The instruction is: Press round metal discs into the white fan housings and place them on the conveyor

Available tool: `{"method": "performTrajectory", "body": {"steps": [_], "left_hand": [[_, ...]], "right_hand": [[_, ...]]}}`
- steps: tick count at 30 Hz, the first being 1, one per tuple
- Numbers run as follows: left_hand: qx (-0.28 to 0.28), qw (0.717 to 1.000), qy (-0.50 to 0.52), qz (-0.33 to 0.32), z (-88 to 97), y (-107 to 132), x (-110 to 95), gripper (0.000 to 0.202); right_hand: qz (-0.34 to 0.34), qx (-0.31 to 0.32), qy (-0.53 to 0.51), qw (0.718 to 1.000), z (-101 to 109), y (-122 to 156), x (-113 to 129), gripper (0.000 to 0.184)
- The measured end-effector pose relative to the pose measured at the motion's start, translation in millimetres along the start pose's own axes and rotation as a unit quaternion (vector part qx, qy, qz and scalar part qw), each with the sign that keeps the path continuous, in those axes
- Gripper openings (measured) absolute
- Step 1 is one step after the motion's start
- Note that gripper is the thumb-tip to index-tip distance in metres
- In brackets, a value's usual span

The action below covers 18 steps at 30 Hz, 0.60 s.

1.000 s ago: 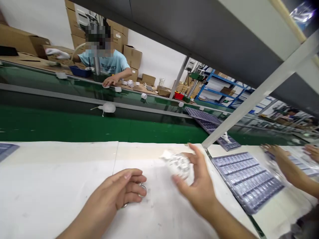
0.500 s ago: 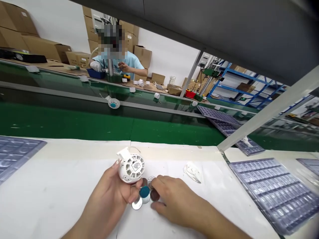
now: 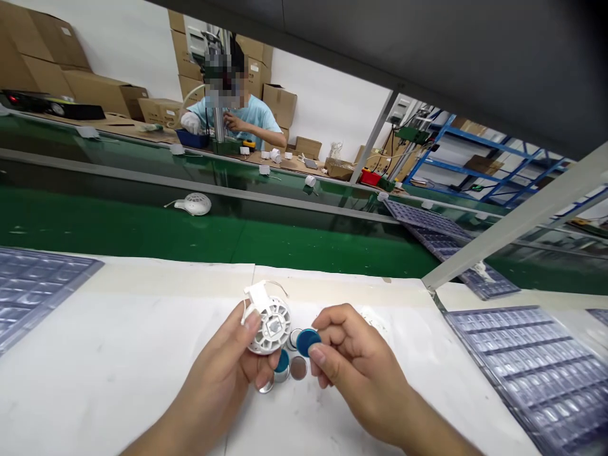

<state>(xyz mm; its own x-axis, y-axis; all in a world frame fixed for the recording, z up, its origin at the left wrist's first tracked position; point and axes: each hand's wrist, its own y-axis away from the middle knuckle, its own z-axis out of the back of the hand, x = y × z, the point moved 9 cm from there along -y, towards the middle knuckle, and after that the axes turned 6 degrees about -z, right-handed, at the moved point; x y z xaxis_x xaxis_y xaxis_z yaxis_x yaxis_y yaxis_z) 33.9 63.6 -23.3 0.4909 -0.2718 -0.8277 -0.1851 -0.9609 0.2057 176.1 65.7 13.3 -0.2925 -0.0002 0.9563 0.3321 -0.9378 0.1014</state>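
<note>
Before me, the white table (image 3: 123,361) carries 1 pocketed tray (image 3: 42,285) by its far edge on the left, a 2nd tray (image 3: 517,361) towards its right, and small discs (image 3: 299,368) midway between them.

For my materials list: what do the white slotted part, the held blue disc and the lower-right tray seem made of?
White slotted part: likely moulded plastic, satin, with thin, even ribs.
Held blue disc: smooth; perhaps coated metal, given its pale rim, but unsure.
Lower-right tray: probably thin plastic, translucent and glossy; its formed pockets glint.
</note>
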Motion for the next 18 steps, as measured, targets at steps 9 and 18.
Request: {"method": "performTrajectory", "body": {"steps": [9,18], "left_hand": [[0.003,0.999,-0.049,0.003,-5.7,5.4,8.9,0.042],[0.024,0.995,-0.101,0.009,-5.6,6.4,11.5,0.052]], "right_hand": [[0.167,-0.035,0.025,0.985,-16.4,4.5,34.6,0.015],[0.164,-0.094,0.099,0.977,-10.2,3.5,27.0,0.014]]}}
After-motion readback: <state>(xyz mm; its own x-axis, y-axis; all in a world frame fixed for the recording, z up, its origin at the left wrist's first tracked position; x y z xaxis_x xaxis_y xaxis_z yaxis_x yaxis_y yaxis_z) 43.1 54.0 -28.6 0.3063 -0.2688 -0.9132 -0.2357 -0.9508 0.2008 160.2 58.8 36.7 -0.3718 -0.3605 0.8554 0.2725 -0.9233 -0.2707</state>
